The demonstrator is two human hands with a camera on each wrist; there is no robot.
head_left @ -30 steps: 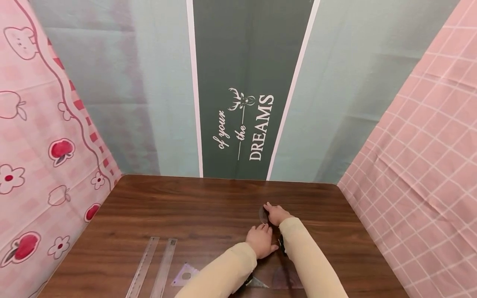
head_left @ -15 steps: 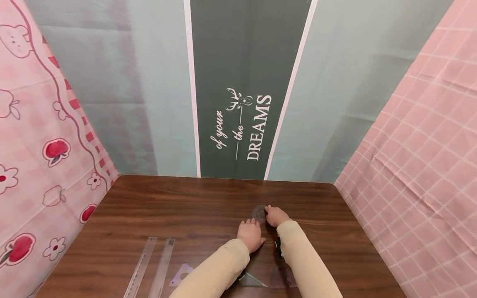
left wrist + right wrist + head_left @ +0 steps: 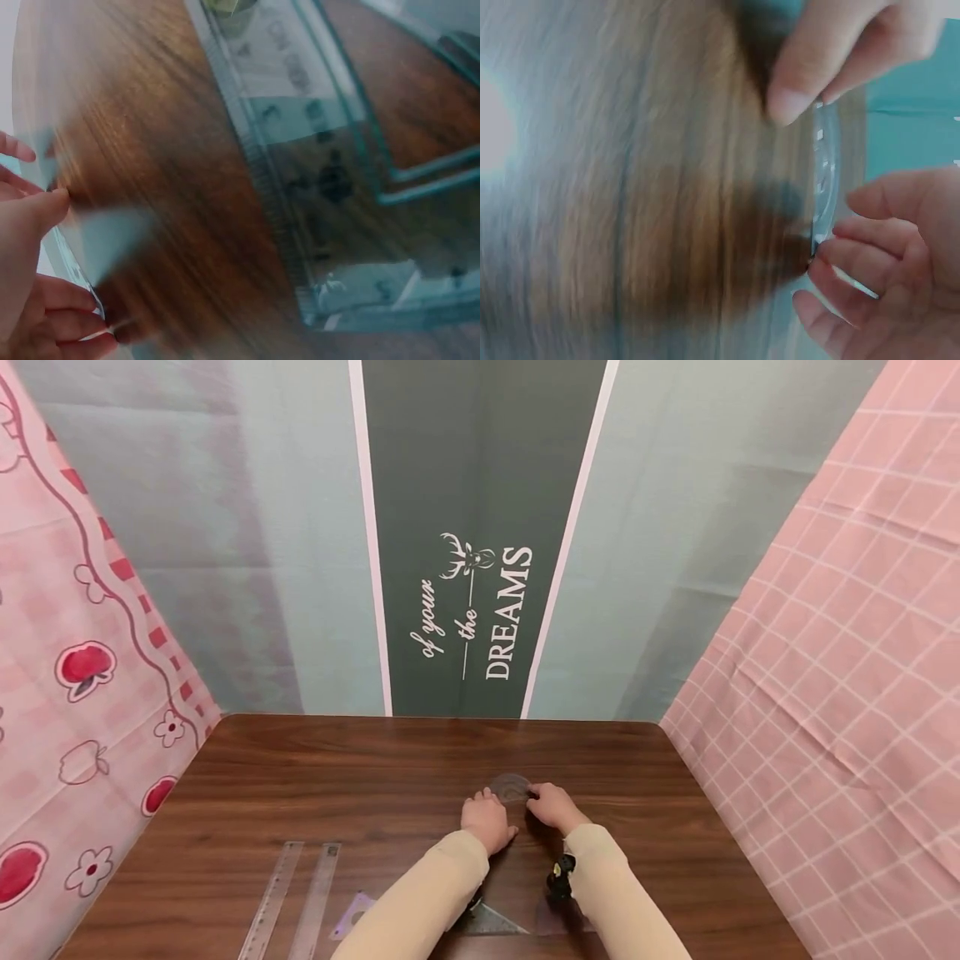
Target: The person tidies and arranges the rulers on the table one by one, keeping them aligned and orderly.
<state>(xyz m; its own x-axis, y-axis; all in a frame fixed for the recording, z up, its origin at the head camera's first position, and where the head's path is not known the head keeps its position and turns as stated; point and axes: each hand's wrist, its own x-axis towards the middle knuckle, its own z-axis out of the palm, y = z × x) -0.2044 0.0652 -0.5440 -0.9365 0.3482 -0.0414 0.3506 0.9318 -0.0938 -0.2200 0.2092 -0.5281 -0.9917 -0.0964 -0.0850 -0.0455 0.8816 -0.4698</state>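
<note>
A clear, round-edged protractor (image 3: 512, 787) lies on the brown table between the two hands, its curve turned to the far side in the head view. My right hand (image 3: 557, 807) pinches its right end between thumb and fingertips; the right wrist view shows its edge-on strip (image 3: 825, 172) at those fingers. My left hand (image 3: 486, 820) has its fingertips at the protractor's left end, thumb spread out to the side. Under the left wrist lies a clear set square (image 3: 491, 920), large in the left wrist view with its printed scale (image 3: 259, 172).
Two clear rulers (image 3: 272, 900) lie side by side at the left. Beside them a purple-edged set square (image 3: 351, 913) is partly behind the left sleeve. A faint purple transparent piece (image 3: 551, 920) shows near the right wrist. Cloth (image 3: 450, 460) hangs behind the wooden table (image 3: 360, 760).
The left hand has shifted left, away from the right hand, and the protractor between them shows more fully, its curve now facing away. The head view itself has turned slightly.
</note>
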